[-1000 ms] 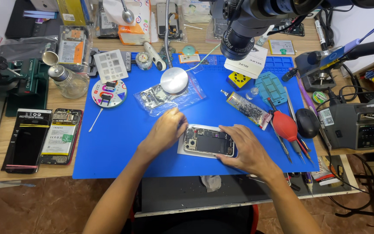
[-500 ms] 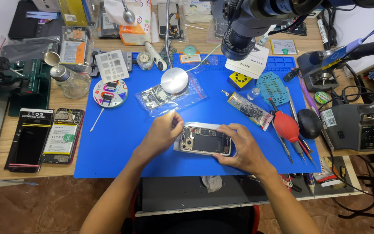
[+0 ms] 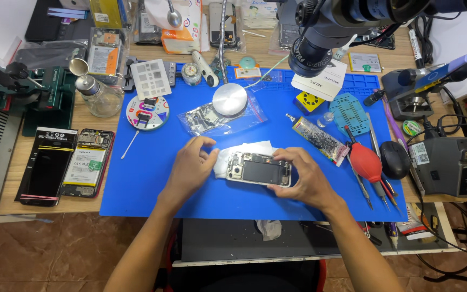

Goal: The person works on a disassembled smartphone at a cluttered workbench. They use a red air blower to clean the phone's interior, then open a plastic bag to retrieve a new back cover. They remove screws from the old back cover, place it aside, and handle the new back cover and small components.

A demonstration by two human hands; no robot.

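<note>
Blue silicone mat on my bench: my right hand now grips the opened silver phone, shifted left; left hand pinches white tissue beneath.

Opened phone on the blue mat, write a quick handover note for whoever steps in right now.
Left hand: pinching the white tissue at the left end of the phone.
Right hand: gripping the phone's right end.
Phone: back off, insides facing up, lying on the tissue on the blue mat.
Nearby: red blower and tweezers to the right, parts bag behind.
Done: phone opened.
Left: back not refitted.
</note>
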